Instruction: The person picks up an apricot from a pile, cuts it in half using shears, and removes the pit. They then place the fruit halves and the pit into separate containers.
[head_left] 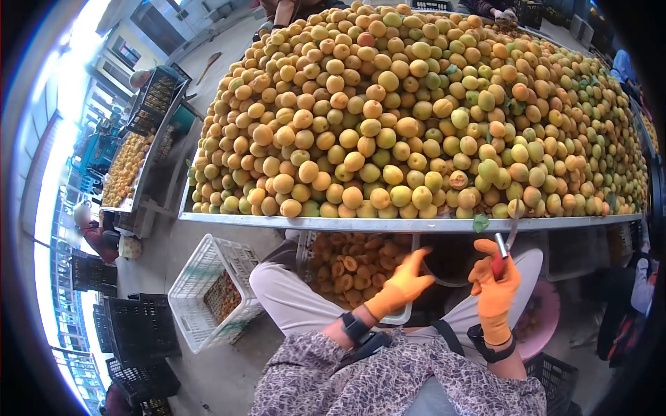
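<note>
My left hand (408,283), in an orange glove, is over the right side of a crate of halved apricots (347,267). Its fingers are apart, and I see nothing in them. My right hand (496,291), also gloved in orange, is closed around the red handle of a small curved knife (499,263). The blade points up toward the metal rim of the table (388,224). Whole apricots (371,128), yellow to green, are heaped high on that table. A dark container (449,263) stands between my knees, partly hidden by my hands.
Left of my knee stands a white crate (208,291) with small brown pieces at its bottom. A pink basin (544,319) is by my right leg. Black crates (142,329) are stacked at left. Other people work around the table, one gloved hand (506,15) at the far side.
</note>
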`<state>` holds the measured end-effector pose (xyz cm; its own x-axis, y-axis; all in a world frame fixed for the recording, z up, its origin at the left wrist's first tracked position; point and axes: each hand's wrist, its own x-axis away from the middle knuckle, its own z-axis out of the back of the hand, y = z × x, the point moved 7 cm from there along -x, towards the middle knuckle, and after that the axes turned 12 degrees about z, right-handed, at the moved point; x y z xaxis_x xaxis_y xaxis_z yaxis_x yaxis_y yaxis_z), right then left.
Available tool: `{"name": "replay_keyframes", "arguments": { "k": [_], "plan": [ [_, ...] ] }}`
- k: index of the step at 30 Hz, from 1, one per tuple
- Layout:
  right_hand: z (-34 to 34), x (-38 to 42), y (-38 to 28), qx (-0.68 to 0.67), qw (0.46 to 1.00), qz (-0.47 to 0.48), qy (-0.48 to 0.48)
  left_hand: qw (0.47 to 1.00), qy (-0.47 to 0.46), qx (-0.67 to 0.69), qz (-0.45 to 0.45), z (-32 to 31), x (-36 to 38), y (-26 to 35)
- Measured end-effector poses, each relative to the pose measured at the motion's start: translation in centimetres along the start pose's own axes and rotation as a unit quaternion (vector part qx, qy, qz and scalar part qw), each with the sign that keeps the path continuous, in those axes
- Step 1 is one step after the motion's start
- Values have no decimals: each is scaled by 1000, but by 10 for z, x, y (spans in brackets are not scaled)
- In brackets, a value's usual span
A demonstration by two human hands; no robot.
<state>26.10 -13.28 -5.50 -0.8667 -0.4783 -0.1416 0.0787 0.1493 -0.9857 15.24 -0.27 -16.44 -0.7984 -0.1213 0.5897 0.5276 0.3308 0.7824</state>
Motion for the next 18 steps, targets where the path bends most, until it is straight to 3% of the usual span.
{"name": "replay_keyframes", "arguments": {
  "k": [1, 2, 4, 6, 8, 9, 10, 12, 15, 16, 18],
  "plan": [
    [5, -3, 6, -3, 1000, -5, 2, 966, 145, -196, 81, 25, 4, -19],
    [9, -6, 12, -5, 1000, -6, 2, 868, 277, -381, 159, 52, 15, -34],
    [12, -10, 24, -5, 1000, -17, 6, 798, 435, -403, 113, 96, 48, -52],
    [10, -21, 33, -9, 999, -35, 27, 805, 463, -292, 230, 149, 64, -127],
    [9, -27, 42, -17, 998, -57, 30, 833, 408, -158, 338, 163, 65, -187],
    [8, -30, 45, -23, 997, -61, 32, 855, 356, -216, 308, 167, 46, -214],
    [6, -33, 48, -31, 997, -65, 36, 825, 363, -242, 360, 153, 35, -214],
    [4, -33, 49, -32, 997, -66, 36, 763, 459, -265, 371, 135, 27, -193],
    [7, -34, 54, -26, 994, -86, 54, 725, 490, -333, 352, 122, 23, -179],
    [8, -33, 59, -20, 993, -96, 61, 723, 485, -338, 357, 118, 22, -174],
    [7, -34, 68, -13, 991, -110, 69, 762, 531, -212, 305, 120, 16, -158]
  ]
}}
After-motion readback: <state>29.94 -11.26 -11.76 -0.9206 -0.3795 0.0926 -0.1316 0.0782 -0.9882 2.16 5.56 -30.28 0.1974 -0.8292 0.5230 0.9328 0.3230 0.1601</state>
